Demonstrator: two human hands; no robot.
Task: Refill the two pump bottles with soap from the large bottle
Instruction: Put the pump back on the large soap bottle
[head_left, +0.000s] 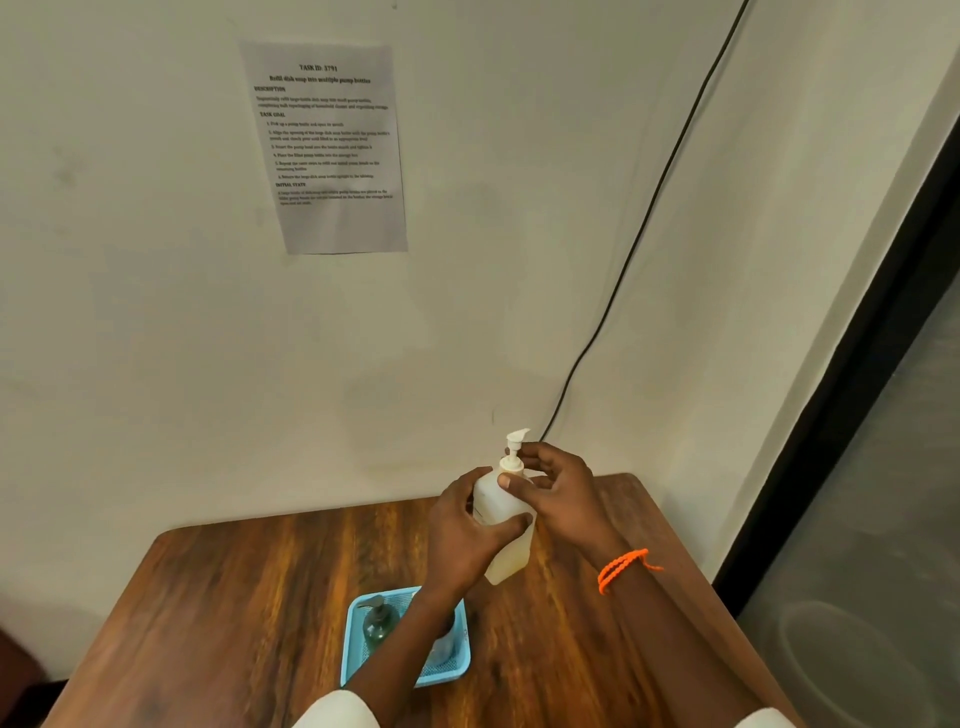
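Note:
A large white bottle (506, 551) with pale yellow soap in its lower part stands on the wooden table (249, 597). My left hand (462, 535) is wrapped around its body. My right hand (558, 488) has its fingers at the white pump head (516, 451) and collar on top. In the blue basket (358, 670) near me stands a dark green pump bottle (378, 622). A second bottle (444, 642) in the basket is mostly hidden under my left forearm.
The table meets a cream wall at its far edge. A printed task sheet (332, 150) hangs on the wall. A black cable (639, 234) runs down the wall behind the table. A dark-framed glass panel (857, 415) stands to the right.

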